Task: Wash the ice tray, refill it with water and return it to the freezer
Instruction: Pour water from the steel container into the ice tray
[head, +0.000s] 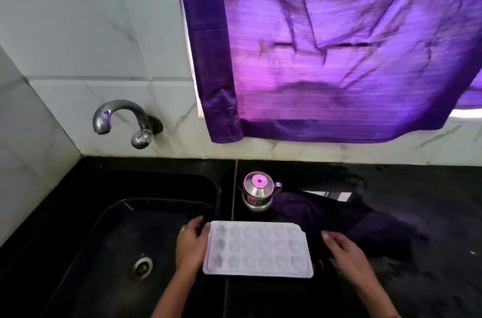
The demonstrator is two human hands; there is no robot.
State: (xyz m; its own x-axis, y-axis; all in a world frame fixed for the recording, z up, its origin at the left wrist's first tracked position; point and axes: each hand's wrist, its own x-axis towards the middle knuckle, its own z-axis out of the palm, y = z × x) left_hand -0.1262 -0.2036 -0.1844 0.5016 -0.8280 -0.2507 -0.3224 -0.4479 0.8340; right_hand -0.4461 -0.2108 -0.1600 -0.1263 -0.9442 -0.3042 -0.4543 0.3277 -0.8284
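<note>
On the counter point(430, 187), one ice tray point(258, 250) (eighteen cells); relaxed left fingers point(193, 224) touch it, right fingers point(331, 238) straight.

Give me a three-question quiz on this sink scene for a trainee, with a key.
1. True or false: the ice tray lies inside the sink.
2. Which hand is clear of the tray? A. left hand B. right hand
3. Fill in: behind the tray stands a steel ____.
Key: 1 false, it rests on the counter right of the sink; 2 B, the left hand touches the tray's left edge; 3 pot.
</note>
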